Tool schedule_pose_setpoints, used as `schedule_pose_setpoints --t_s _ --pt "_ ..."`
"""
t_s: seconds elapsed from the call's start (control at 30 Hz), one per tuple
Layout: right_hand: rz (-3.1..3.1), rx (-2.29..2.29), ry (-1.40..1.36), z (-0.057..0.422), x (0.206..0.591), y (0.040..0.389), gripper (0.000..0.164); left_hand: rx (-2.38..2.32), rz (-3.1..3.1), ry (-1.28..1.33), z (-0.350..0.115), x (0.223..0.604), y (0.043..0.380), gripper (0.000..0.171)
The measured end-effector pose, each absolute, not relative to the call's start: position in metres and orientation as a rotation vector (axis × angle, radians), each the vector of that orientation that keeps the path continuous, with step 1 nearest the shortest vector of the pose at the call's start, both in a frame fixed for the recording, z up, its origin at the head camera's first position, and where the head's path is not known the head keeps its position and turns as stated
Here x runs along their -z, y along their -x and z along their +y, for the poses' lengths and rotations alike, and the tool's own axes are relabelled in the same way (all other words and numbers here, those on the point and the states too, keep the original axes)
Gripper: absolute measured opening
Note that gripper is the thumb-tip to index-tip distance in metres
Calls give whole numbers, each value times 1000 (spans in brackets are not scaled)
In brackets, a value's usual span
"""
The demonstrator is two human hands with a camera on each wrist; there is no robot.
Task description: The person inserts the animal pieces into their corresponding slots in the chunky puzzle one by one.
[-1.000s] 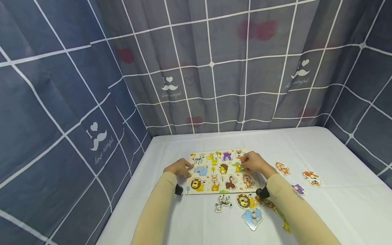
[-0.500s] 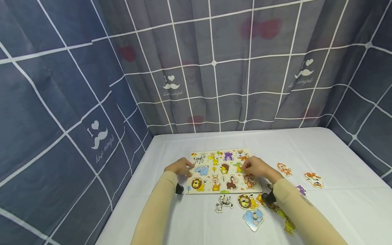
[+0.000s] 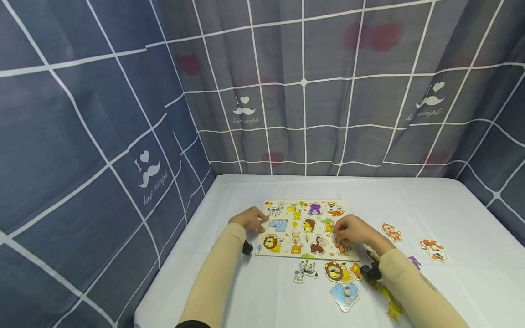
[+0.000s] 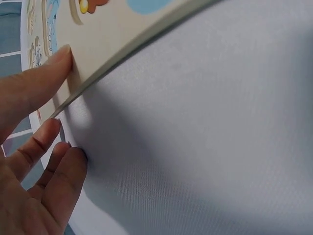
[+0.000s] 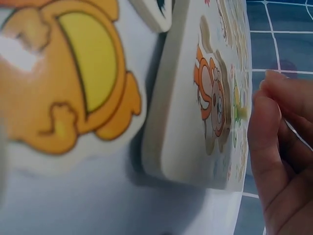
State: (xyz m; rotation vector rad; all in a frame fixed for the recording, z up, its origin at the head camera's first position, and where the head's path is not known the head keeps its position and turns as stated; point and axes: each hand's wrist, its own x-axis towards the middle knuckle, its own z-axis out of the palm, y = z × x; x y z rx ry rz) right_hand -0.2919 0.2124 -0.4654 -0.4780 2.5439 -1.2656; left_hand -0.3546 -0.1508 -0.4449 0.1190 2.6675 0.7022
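Note:
A wooden animal puzzle board [image 3: 285, 253] lies on the white table. My left hand [image 3: 249, 219] holds its left edge; in the left wrist view the thumb [image 4: 54, 71] lies on the board's face with the index fingertip at its edge. My right hand [image 3: 356, 231] is over the right side, beside the green crocodile [image 3: 328, 225] and above the monkey picture [image 3: 342, 248]. In the right wrist view, thumb and index finger are loosely curled close together. A small yellowish knob [image 5: 243, 113] stands on the crocodile just beside them, and nothing shows between the fingertips.
In front of the board lie zebra [image 3: 305, 271], lion [image 3: 336, 272] and blue elephant [image 3: 345, 296] pieces. A giraffe [image 3: 394, 311] is partly under my right forearm. To the right are monkey [image 3: 391, 232], tiger [image 3: 433, 250] and purple [image 3: 415, 262] pieces. Grid-patterned curtains [image 3: 328, 109] surround the table.
My right hand has drawn back from the crocodile, toward me and slightly right over the board. The left hand keeps its place at the left edge. The head view has shifted slightly.

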Motion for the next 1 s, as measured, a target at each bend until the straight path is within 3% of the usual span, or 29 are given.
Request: schedule_pose_setpoints --t_s 0.7,1.0 --pt "2374 1316 678 240 475 255 10 -569 2668 -103 -115 451 363 52" --pt "2357 1252 800 221 461 269 11 -591 2697 -50 -141 447 356 53"
